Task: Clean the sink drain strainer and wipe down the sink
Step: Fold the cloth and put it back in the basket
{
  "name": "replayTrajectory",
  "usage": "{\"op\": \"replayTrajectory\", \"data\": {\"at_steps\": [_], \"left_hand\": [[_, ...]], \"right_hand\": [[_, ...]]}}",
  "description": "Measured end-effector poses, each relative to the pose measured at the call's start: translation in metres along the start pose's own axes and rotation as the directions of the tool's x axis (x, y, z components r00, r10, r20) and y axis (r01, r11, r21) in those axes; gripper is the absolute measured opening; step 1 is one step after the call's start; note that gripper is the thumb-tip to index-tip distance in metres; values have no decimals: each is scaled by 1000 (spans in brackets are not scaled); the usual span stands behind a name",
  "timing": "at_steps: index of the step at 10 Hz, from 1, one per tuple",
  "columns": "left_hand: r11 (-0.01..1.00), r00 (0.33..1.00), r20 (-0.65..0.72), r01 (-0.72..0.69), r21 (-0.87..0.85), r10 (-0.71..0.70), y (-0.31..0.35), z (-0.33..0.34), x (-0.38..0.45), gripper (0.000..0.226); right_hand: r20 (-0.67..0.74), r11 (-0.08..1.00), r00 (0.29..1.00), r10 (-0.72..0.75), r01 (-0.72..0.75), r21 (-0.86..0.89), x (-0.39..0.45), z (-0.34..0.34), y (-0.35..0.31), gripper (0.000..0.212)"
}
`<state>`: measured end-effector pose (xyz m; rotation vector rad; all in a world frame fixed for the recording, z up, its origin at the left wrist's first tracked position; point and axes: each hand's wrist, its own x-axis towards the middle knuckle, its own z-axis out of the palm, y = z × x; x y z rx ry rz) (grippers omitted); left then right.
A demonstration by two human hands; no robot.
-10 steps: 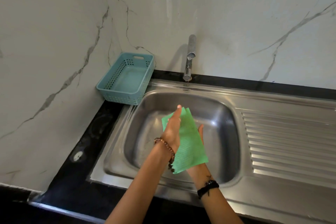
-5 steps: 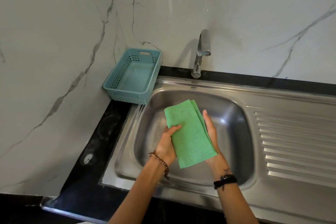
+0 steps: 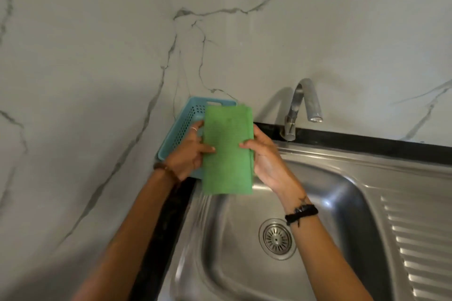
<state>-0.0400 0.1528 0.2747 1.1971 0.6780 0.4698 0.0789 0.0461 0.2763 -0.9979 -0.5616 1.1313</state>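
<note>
A folded green cloth (image 3: 227,149) is held upright above the sink's back left corner. My left hand (image 3: 188,154) grips its left edge, thumb on the front. My right hand (image 3: 265,156) grips its right edge, thumb across the front too. Below them lies the steel sink (image 3: 325,186), its basin bare. The round drain strainer (image 3: 277,239) sits in the basin floor, uncovered, just left of my right wrist.
A blue plastic basket (image 3: 182,127) stands on the black counter in the corner, partly hidden behind the cloth and my left hand. The chrome tap (image 3: 302,102) rises at the back. A ribbed drainboard (image 3: 420,239) runs to the right. Marble walls close the back and left.
Both hands have lifted the cloth from over the basin up and back toward the basket, now gripping it by both side edges. The drain strainer has come into sight.
</note>
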Motion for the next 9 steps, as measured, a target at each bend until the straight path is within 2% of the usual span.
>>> {"op": "replayTrajectory", "data": {"at_steps": [1,2,3,4,5,6,7,8,9], "left_hand": [[969,995,-78,-41,245,62,18,-39,43,76],[848,994,-75,-22,530,73,15,-68,85,78],[685,999,-28,-6,728,39,-2,-70,125,59],[387,985,-140,170,906,-105,-35,-62,147,53],[231,931,-217,289,929,-294,-53,-68,156,63],[177,893,-211,301,937,-398,-51,-73,159,87],[227,942,-228,284,932,-246,-42,-61,150,70],[330,987,-140,107,938,77,-31,-41,120,35],[509,935,-165,-18,861,313,-28,-13,77,20]], "right_hand": [[9,998,998,63,-63,18,45,11,9,51],[-59,977,994,92,-102,-185,97,20,20,46],[-108,703,988,109,-154,-694,142,16,41,45],[-193,130,957,216,-224,-966,167,16,63,68],[-219,-233,941,259,-159,-959,175,15,82,70],[-227,-402,898,378,-62,-914,172,16,86,59],[-201,-336,933,299,-94,-937,164,25,76,49],[-106,-160,994,38,-98,-982,136,27,52,34],[-38,-2,985,-168,-39,-999,87,15,30,28]]}}
